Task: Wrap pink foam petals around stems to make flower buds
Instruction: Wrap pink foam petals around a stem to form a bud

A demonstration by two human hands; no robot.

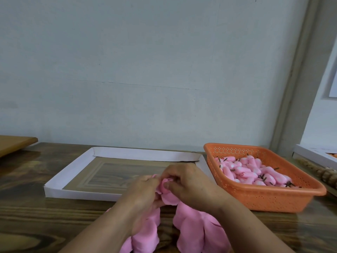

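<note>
Both hands meet over the wooden table, just in front of the white cardboard tray. My left hand [144, 190] and my right hand [186, 181] pinch a pink foam petal [166, 192] between them, their fingers curled round it. Any stem inside the petal is hidden by the fingers. Loose pink foam petals [197, 229] lie in a pile under my forearms near the front edge. An orange plastic basket [273, 196] to the right holds several finished pink buds [249, 170] with dark stems sticking out.
A shallow white cardboard tray [54, 190] lies flat behind my hands, its floor showing wood grain. A wooden board [14, 143] sits at the far left. At the far right are a white box [313, 156] and a brown bundle [326, 174]. The wall runs close behind the table.
</note>
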